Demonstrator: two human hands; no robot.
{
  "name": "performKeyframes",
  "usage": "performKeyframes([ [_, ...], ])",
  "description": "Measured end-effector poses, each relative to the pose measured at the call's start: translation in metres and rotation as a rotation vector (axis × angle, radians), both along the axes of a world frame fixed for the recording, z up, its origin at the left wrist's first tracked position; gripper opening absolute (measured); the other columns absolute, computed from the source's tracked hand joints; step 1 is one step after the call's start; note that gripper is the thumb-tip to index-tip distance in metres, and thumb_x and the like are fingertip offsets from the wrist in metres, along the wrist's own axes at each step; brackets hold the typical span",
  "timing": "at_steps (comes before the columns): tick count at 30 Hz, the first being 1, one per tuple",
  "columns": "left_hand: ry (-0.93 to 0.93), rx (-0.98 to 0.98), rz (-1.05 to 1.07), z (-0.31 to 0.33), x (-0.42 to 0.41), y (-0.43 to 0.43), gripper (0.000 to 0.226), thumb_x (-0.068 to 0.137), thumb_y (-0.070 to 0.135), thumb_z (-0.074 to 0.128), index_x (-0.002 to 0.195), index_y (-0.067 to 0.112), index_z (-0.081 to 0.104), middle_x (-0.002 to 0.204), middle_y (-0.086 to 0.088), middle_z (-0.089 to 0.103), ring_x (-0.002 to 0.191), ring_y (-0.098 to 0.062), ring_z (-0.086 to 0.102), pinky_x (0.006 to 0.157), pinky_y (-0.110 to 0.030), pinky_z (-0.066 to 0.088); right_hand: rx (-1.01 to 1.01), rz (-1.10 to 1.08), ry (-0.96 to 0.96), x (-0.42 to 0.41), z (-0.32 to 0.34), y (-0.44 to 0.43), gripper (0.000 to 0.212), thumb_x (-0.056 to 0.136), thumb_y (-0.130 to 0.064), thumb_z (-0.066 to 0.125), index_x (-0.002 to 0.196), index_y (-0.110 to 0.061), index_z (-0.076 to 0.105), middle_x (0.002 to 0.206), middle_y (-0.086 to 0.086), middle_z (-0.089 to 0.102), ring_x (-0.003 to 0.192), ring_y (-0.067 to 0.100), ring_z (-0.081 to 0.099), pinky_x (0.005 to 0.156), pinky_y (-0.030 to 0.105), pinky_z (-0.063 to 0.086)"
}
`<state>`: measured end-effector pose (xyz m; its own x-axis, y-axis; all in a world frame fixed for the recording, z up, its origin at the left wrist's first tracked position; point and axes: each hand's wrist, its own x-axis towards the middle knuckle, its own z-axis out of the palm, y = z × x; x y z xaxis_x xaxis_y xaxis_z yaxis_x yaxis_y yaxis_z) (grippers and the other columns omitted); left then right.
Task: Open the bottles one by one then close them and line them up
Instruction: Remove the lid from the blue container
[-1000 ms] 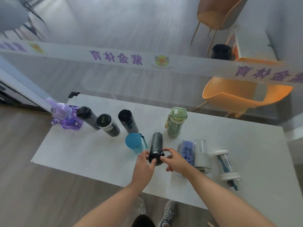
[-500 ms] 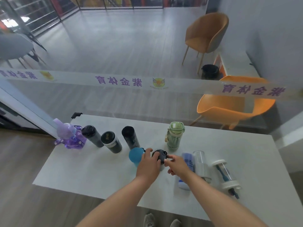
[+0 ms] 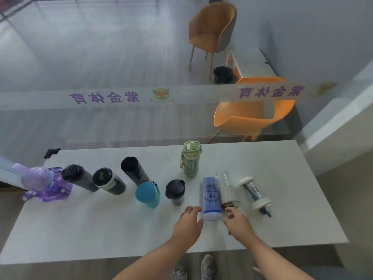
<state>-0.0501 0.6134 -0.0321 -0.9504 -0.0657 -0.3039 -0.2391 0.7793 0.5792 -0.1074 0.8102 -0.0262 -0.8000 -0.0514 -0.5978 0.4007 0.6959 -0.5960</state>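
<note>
A row of upright bottles runs across the white table [image 3: 84, 229]: a purple bottle [image 3: 38, 181], a grey one [image 3: 79, 177], a black-and-white one [image 3: 109, 183], a black one [image 3: 134, 172], a teal one [image 3: 147, 194] and a small black bottle [image 3: 175, 191]. A green bottle [image 3: 190, 159] stands behind. A blue-and-white bottle [image 3: 210, 198] lies flat. My left hand [image 3: 188, 225] and my right hand [image 3: 237, 221] flank its near end, fingers apart; I cannot tell if they touch it.
A clear-and-white bottle [image 3: 227, 190] and a clear bottle with white ends [image 3: 254, 194] lie right of the blue one. A glass partition with a banner stands behind the table. Orange chairs [image 3: 250, 116] are beyond it.
Both hands have let go of the small black bottle, which now stands upright next to the teal one. They moved right and nearer, to the lying blue-and-white bottle.
</note>
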Motion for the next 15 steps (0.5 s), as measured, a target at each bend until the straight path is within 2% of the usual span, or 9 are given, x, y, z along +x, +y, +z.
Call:
performKeyframes([
  [3, -0.091, 0.095, 0.043, -0.023, -0.007, 0.013, 0.046, 0.097, 0.037, 0.051, 0.140, 0.032, 0.036, 0.137, 0.007, 0.044, 0.114, -0.011, 0.051, 0.087, -0.022, 0.041, 0.001, 0.007, -0.004, 0.013, -0.021, 0.004, 0.050, 0.091, -0.019, 0.062, 0.140, -0.025, 0.050, 0.118, -0.004, 0.059, 0.094, 0.021, 0.065, 0.087, 0.042, 0.058],
  [5, -0.131, 0.175, 0.094, -0.037, -0.017, 0.023, 0.050, 0.095, 0.036, 0.055, 0.141, 0.032, 0.035, 0.136, 0.005, 0.047, 0.115, -0.011, 0.051, 0.089, -0.023, 0.040, -0.013, 0.055, 0.003, 0.015, -0.035, 0.005, 0.056, 0.092, -0.020, 0.062, 0.145, -0.029, 0.044, 0.132, -0.004, 0.056, 0.100, 0.021, 0.066, 0.092, 0.043, 0.057],
  [7, -0.156, 0.245, 0.160, -0.050, -0.025, 0.031, 0.050, 0.092, 0.036, 0.059, 0.137, 0.033, 0.038, 0.133, 0.003, 0.052, 0.110, -0.013, 0.054, 0.089, -0.028, 0.047, -0.031, 0.089, -0.016, 0.013, -0.044, 0.004, 0.061, 0.091, -0.020, 0.062, 0.147, -0.033, 0.039, 0.139, -0.007, 0.053, 0.101, 0.020, 0.067, 0.089, 0.041, 0.058],
  [9, -0.160, 0.290, 0.185, -0.059, -0.029, 0.039, 0.048, 0.091, 0.033, 0.062, 0.134, 0.032, 0.040, 0.130, 0.000, 0.055, 0.108, -0.015, 0.056, 0.088, -0.030, 0.049, -0.088, 0.057, -0.065, 0.010, -0.053, 0.002, 0.062, 0.092, -0.016, 0.060, 0.145, -0.035, 0.035, 0.139, -0.012, 0.051, 0.096, 0.020, 0.067, 0.081, 0.037, 0.061],
  [12, -0.127, 0.314, 0.207, -0.060, -0.029, 0.044, 0.044, 0.090, 0.034, 0.066, 0.126, 0.034, 0.041, 0.124, 0.000, 0.057, 0.102, -0.016, 0.057, 0.083, -0.027, 0.047, -0.172, -0.022, -0.084, 0.003, -0.057, -0.001, 0.053, 0.095, -0.014, 0.057, 0.140, -0.032, 0.036, 0.135, -0.009, 0.054, 0.087, 0.022, 0.067, 0.067, 0.031, 0.061],
  [15, -0.090, 0.297, 0.255, -0.047, -0.022, 0.046, 0.049, 0.087, 0.046, 0.069, 0.126, 0.036, 0.043, 0.120, 0.005, 0.052, 0.101, -0.010, 0.053, 0.078, -0.020, 0.043, -0.214, -0.058, -0.097, 0.000, -0.048, -0.001, 0.043, 0.095, -0.026, 0.063, 0.131, -0.032, 0.039, 0.124, -0.005, 0.061, 0.091, 0.021, 0.066, 0.064, 0.030, 0.060],
])
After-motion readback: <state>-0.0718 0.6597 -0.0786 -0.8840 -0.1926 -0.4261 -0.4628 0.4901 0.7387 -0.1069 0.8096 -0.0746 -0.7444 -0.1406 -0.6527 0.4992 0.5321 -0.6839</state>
